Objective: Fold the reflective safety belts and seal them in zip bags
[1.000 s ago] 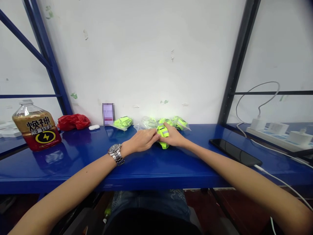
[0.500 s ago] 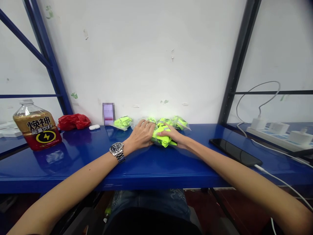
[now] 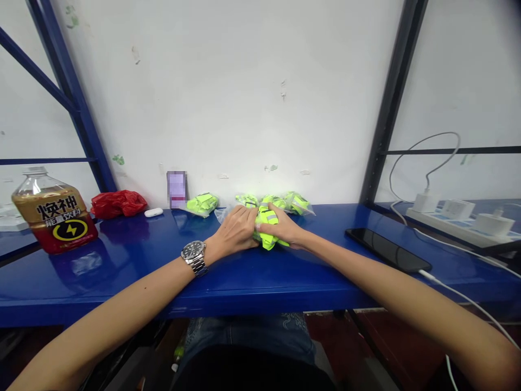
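Over the blue table, my right hand (image 3: 287, 227) is closed around a folded neon-yellow reflective vest (image 3: 267, 231) with grey strips. My left hand (image 3: 236, 228), a steel watch on its wrist, is closed at the left side of the same bundle. Clear plastic bag (image 3: 222, 214) shows beside its knuckles; the left fingertips are hidden. Just behind my hands, near the wall, lie more bagged neon-yellow vests (image 3: 299, 203). Another bagged vest (image 3: 202, 204) sits apart to the left.
Left on the blue table (image 3: 244, 279) stand a large drink bottle (image 3: 57, 212), a red plastic bag (image 3: 118, 204), a white case (image 3: 153, 212) and an upright phone (image 3: 177, 190). At right are a charging phone (image 3: 386, 250) and a power strip (image 3: 459, 222) with cables.
Both hands have drawn closer together on the bundle, and the vest is turned more upright between them. The whole view has shifted slightly.
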The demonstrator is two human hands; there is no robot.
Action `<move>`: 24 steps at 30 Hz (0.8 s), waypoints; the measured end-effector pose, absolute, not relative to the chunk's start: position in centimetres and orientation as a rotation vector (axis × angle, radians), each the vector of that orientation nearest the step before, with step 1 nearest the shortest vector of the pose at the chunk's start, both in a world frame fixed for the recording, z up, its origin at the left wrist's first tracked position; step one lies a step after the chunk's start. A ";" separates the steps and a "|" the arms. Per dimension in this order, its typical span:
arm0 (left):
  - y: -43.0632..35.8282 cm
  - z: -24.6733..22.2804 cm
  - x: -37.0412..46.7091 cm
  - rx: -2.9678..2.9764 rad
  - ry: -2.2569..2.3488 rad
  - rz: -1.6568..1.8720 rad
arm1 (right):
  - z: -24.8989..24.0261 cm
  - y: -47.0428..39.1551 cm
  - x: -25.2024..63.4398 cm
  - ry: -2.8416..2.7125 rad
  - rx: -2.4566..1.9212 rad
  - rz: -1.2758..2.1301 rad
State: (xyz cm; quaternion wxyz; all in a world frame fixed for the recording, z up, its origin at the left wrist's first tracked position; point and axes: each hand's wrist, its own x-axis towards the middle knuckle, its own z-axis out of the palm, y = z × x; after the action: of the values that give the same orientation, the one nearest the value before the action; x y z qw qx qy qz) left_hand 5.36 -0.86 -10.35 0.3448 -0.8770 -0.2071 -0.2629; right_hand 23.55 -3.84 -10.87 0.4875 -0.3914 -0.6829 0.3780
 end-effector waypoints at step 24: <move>1.2 -11.6 5.9 -2.317 -0.663 -0.839 | -10.6 -3.8 22.5 -1.736 -0.984 0.253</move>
State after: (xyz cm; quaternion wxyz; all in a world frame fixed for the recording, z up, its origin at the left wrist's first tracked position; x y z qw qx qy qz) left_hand 5.87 1.16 -11.61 0.2905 -0.8689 -0.2484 -0.3146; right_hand 22.55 -3.83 -10.64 0.5354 -0.4132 -0.7289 0.1062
